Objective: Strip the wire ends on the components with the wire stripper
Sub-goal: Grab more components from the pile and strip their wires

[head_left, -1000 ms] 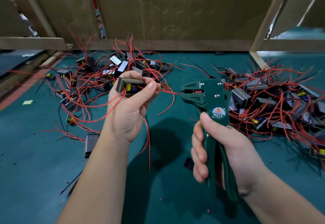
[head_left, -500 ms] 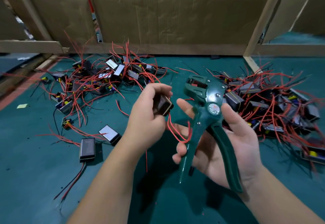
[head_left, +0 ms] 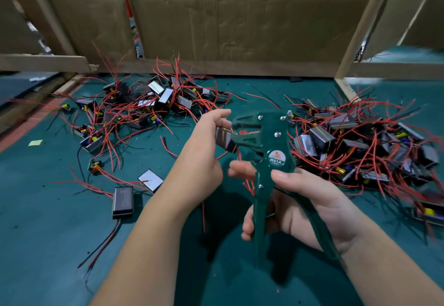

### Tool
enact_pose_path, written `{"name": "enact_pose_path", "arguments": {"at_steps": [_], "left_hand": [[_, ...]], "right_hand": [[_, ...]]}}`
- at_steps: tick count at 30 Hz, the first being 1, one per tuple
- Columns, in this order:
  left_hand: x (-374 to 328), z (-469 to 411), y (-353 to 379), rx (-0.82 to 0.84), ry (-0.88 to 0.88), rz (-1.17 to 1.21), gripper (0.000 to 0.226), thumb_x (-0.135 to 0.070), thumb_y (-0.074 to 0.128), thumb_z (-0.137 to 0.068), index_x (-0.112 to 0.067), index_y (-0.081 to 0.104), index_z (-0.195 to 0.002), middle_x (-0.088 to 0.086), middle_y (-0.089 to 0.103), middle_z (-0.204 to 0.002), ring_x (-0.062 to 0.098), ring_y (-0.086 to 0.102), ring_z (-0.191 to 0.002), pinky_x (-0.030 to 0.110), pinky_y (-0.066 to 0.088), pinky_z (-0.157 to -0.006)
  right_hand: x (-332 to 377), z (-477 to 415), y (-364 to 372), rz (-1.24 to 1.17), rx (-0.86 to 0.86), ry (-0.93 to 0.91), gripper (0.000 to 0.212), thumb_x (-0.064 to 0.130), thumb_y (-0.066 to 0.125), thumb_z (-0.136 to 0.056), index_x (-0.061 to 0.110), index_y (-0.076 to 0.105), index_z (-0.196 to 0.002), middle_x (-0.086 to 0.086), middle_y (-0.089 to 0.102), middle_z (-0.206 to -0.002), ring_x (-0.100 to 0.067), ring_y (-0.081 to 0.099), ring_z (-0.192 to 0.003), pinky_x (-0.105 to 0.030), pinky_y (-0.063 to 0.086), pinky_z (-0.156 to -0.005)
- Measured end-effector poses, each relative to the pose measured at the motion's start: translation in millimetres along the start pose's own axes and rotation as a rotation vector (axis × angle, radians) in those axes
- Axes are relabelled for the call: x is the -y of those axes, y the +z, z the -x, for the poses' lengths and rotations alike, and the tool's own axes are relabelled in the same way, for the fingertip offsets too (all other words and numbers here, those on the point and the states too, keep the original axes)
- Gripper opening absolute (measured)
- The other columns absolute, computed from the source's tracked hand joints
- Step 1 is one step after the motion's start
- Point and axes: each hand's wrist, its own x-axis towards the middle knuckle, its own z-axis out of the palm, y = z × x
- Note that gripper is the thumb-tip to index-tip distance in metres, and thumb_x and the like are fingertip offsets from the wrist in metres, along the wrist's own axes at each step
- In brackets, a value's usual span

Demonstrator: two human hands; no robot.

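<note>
Nearest: one right hand (head_left: 312,204), fingers and thumb wrapped round the handles of one dark green metal wire stripper (head_left: 276,142), which is held upright with its handles spread apart. One left hand (head_left: 201,159) grips one dark box-shaped component (head_left: 224,141), pressed against the left side of the stripper's head. Thin red wires (head_left: 249,185) hang below it, between the hands. Whether a wire end sits in the head cannot be told.

On the teal-covered desk (head_left: 48,245), left of the forearm, lie two loose components: one black box with black and red leads (head_left: 123,200) and one silver-faced box (head_left: 151,180).

Further off are two heaps of components tangled in red wire, one left of centre (head_left: 144,106) and one at right (head_left: 355,142). The tangle prevents a piece count. One yellow paper slip (head_left: 35,142) lies far left.

Brown cardboard sheets (head_left: 240,22) in a pale wooden frame (head_left: 365,24) close off the rear.
</note>
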Motion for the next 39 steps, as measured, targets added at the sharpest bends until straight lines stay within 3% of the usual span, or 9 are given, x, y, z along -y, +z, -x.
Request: {"name": "enact_pose_path", "arguments": {"at_steps": [5, 11, 15, 19, 23, 28, 31, 34, 39], "left_hand": [[1, -1, -4, -0.181, -0.028, 0.003, 0.082, 0.018, 0.032, -0.059, -0.02, 0.043, -0.131, -0.01, 0.05, -0.126, -0.002, 0.044, -0.124, 0.013, 0.029, -0.107], [7, -3, -11, -0.336, -0.15, -0.214, 0.066, 0.011, 0.045, -0.067, -0.015, 0.049, -0.127, 0.003, 0.045, -0.126, 0.006, 0.038, -0.118, 0.014, 0.026, -0.101], [19, -3, -11, -0.136, -0.491, -0.478, 0.048, -0.017, 0.053, -0.084, -0.031, 0.05, -0.13, 0.004, 0.047, -0.134, 0.024, 0.033, -0.13, 0.04, 0.023, -0.109], [21, -1, -4, -0.017, -0.426, -0.531, 0.039, -0.034, 0.051, -0.092, -0.039, 0.05, -0.13, -0.001, 0.038, -0.145, 0.02, 0.018, -0.142, 0.046, 0.001, -0.116], [16, -2, -7, -0.124, -0.363, -0.53, 0.037, -0.025, 0.05, -0.091, -0.033, 0.053, -0.127, -0.002, 0.041, -0.142, 0.019, 0.027, -0.135, 0.036, 0.012, -0.111], [16, -33, -29, -0.123, -0.568, -0.636, 0.045, -0.017, 0.045, -0.09, -0.021, 0.042, -0.134, 0.011, 0.044, -0.135, 0.035, 0.035, -0.124, 0.044, 0.032, -0.098], [25, -65, -37, -0.103, -0.5, -0.796, 0.047, -0.02, 0.051, -0.088, -0.025, 0.04, -0.133, 0.013, 0.042, -0.132, 0.037, 0.037, -0.122, 0.045, 0.032, -0.097], [44, -97, -44, 0.024, -0.357, -1.029, 0.067, -0.024, 0.063, -0.079, -0.033, 0.033, -0.138, 0.014, 0.036, -0.138, 0.041, 0.032, -0.127, 0.048, 0.031, -0.101], [69, -141, -55, 0.262, -0.493, -1.012, 0.094, -0.052, 0.068, -0.069, -0.054, 0.01, -0.143, 0.012, 0.02, -0.152, 0.052, 0.011, -0.137, 0.072, 0.017, -0.102]], "right_hand": [[-3, -5, 0, 0.22, -0.311, -0.148, 0.055, 0.008, 0.078, -0.068, 0.011, 0.06, -0.12, -0.016, 0.068, -0.091, -0.034, 0.064, -0.063, -0.053, 0.056, -0.066], [13, -5, -7, 0.151, -0.536, -0.574, 0.017, 0.02, 0.061, -0.074, 0.019, 0.06, -0.092, -0.006, 0.061, -0.075, -0.035, 0.068, -0.066, -0.048, 0.057, -0.065], [13, -3, -13, 0.041, -0.481, -0.527, 0.033, 0.024, 0.067, -0.068, 0.014, 0.049, -0.094, -0.007, 0.06, -0.087, -0.038, 0.067, -0.064, -0.05, 0.056, -0.062], [7, -3, -10, 0.133, -0.461, -0.541, 0.037, 0.023, 0.065, -0.071, 0.017, 0.053, -0.106, 0.004, 0.068, -0.09, -0.037, 0.068, -0.064, -0.052, 0.056, -0.063], [0, -2, -6, 0.162, -0.407, -0.548, 0.057, 0.024, 0.065, -0.072, 0.017, 0.05, -0.126, 0.004, 0.07, -0.096, -0.039, 0.068, -0.067, -0.054, 0.056, -0.066], [-5, -3, -2, 0.147, -0.383, -0.526, 0.057, 0.023, 0.067, -0.069, 0.017, 0.054, -0.124, 0.002, 0.067, -0.118, -0.041, 0.067, -0.068, -0.055, 0.055, -0.065], [-9, -5, -1, 0.122, -0.365, -0.471, 0.062, 0.023, 0.077, -0.067, 0.013, 0.054, -0.124, -0.004, 0.061, -0.129, -0.044, 0.066, -0.069, -0.056, 0.053, -0.065], [-12, -7, -1, 0.096, -0.353, -0.425, 0.055, 0.024, 0.08, -0.061, 0.017, 0.064, -0.113, -0.012, 0.068, -0.113, -0.044, 0.065, -0.068, -0.058, 0.052, -0.067], [-17, -9, -4, 0.039, -0.338, -0.376, 0.044, 0.011, 0.06, -0.071, 0.013, 0.065, -0.115, -0.017, 0.07, -0.103, -0.048, 0.063, -0.065, -0.058, 0.051, -0.063]]}}
